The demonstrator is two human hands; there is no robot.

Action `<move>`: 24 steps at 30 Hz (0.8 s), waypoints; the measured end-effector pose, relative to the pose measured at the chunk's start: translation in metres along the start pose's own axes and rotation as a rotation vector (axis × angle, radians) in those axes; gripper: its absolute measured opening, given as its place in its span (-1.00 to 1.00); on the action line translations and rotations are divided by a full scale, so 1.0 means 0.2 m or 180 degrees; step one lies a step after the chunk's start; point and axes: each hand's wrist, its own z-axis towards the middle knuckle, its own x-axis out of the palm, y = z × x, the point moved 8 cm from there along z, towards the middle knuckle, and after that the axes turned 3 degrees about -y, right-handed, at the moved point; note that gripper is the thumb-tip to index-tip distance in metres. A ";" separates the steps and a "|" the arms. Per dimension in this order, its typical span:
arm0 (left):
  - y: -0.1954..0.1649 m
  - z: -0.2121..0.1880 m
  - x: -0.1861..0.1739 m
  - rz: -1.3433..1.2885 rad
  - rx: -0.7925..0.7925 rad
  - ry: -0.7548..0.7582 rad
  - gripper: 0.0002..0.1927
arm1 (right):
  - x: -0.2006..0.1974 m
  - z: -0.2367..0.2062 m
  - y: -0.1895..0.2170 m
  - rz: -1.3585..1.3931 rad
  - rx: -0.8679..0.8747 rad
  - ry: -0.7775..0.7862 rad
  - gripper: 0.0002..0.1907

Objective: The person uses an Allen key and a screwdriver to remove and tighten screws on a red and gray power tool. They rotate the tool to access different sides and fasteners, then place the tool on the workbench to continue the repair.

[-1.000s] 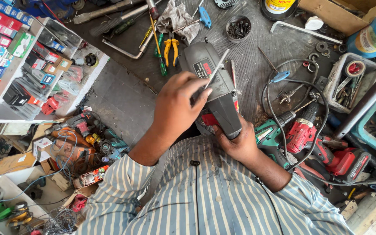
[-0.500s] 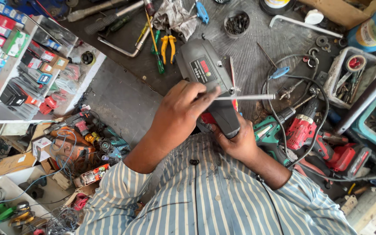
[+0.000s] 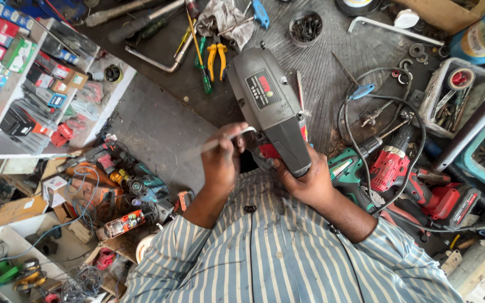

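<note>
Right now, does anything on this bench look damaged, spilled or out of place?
Nothing looks spilled or broken. The bench is crowded with loose tools, pliers and a tangled black cable, but that is plain clutter. The right hand grips the grey power tool; the left hand holds a thin, blurred rod beside it.

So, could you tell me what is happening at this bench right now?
A person in a striped shirt is working on a grey power tool. The right hand grips the tool at its lower end, holding it over the cluttered bench. The left hand holds a thin, blurred metal rod, its tip beside the tool's body. Yellow-handled pliers and a red drill lie nearby.
</note>
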 end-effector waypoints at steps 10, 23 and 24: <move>-0.13 0.28 0.19 0.2590 -0.0004 0.0325 -0.67 | -0.01 -0.01 -0.01 -0.0024 -0.0080 -0.0091 -0.71; -0.36 -0.07 0.41 0.3440 0.1932 0.2009 -0.37 | -0.01 -0.02 -0.05 0.0056 -0.0123 -0.0063 -0.63; -0.34 -0.08 0.34 0.3188 0.1913 0.1999 -0.32 | 0.00 -0.02 -0.06 0.0073 -0.0027 -0.0038 -0.67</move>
